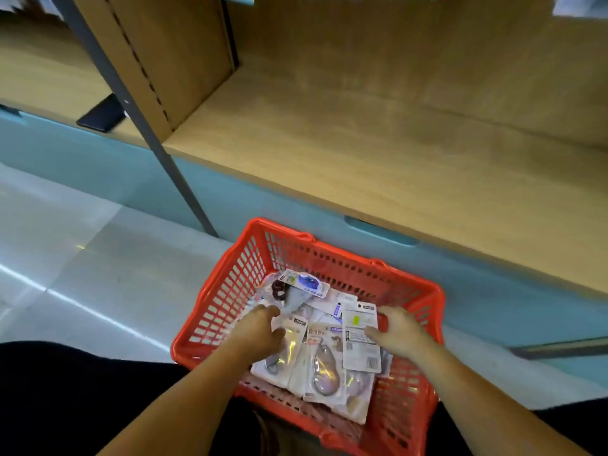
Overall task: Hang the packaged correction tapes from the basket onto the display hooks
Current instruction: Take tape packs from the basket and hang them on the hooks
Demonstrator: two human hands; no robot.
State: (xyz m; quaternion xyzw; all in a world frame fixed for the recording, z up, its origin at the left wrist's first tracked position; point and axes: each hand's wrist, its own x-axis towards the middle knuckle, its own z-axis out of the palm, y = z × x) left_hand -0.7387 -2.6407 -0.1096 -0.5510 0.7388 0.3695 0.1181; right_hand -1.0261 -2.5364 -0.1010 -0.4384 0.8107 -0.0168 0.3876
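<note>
A red plastic basket (pixel 230 291) sits on the floor in front of me, holding several flat packaged correction tapes (pixel 320 363). My left hand (pixel 260 334) reaches into the basket's left side and its fingers curl round the edge of a clear-fronted pack (pixel 289 343). My right hand (pixel 398 330) holds a white card pack (pixel 360 337) upright, back side towards me, thumb on its face. A pack with a blue tape (pixel 306 283) lies at the far end of the pile. No display hooks are clearly in view.
A wooden shelf (pixel 394 153) runs above a light blue cabinet base (pixel 230 205) behind the basket. A grey upright post (pixel 138 116) slants down to the floor at left. A dark flat object (pixel 103 118) lies on the left shelf. Packs hang at the top edge.
</note>
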